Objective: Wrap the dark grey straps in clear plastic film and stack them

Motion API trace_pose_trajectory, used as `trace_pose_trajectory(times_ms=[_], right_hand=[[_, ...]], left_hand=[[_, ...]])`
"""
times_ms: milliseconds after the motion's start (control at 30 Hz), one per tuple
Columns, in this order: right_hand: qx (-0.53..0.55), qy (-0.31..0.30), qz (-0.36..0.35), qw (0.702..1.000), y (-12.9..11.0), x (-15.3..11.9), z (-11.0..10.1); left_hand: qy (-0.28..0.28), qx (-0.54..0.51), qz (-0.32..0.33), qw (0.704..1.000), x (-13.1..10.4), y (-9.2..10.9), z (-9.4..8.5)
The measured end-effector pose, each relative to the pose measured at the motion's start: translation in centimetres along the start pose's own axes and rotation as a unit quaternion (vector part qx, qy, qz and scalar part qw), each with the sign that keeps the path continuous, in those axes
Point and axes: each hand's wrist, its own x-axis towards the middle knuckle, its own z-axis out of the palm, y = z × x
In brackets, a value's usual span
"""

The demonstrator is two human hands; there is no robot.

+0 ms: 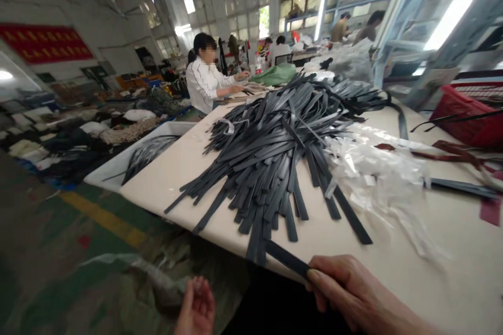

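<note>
Pinching one dark flat strip (287, 258) between thumb and fingers, my right grip (348, 285) is holding its near end just past the near edge of the table (161, 178). The strip is slanting away from me, and its far end is reaching the front ends of a large pile of similar strips (271, 152). My left grip (198, 303) is hanging below table level, palm up, fingers half curled; I cannot tell whether it is holding anything.

The pile is fanning out across the middle of the table, several ends pointing towards me. Crumpled clear plastic (377, 178) is lying to the right of the pile, and a red basket (466, 115) is standing beyond it at the far right. A white bin (112, 172), containing more dark strips, is sitting beside the table's left edge. Past the pile, a co-worker in a white jacket (200, 86) is working with both hands at the table's far side, near a green cloth (277, 74).
</note>
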Motion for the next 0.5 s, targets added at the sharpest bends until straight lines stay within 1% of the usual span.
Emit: trace_pose_trajectory(times_ms=[33, 67, 133, 200, 267, 367, 500], right_hand=[[-0.037, -0.015, -0.014, 0.999, -0.4, 0.3, 0.7], [-0.068, -0.026, -0.028, 0.997, -0.8, 0.5, 1.3], [-0.115, -0.041, -0.047, 0.991, -1.2, 1.1, 2.6], [-0.154, -0.049, -0.047, 0.986, -1.4, 1.5, 3.8], [-0.190, -0.047, -0.048, 0.980, -1.3, 2.0, 4.7], [-0.225, -0.031, -0.053, 0.972, -1.3, 2.5, 5.7], [-0.264, -0.019, -0.077, 0.961, -1.3, 3.2, 6.7]], left_hand=[[0.020, -0.026, -0.027, 0.999, -0.3, -1.5, -0.3], [0.030, -0.053, -0.052, 0.997, -0.5, -2.7, -0.2], [0.011, -0.082, -0.071, 0.994, -0.5, -4.1, 0.8], [-0.007, -0.094, -0.078, 0.992, -0.4, -4.4, 2.0], [-0.020, -0.094, -0.078, 0.992, -0.5, -4.1, 2.6], [-0.034, -0.083, -0.071, 0.993, -0.7, -3.8, 2.7], [-0.032, -0.080, -0.065, 0.994, -0.9, -4.2, 2.6]])
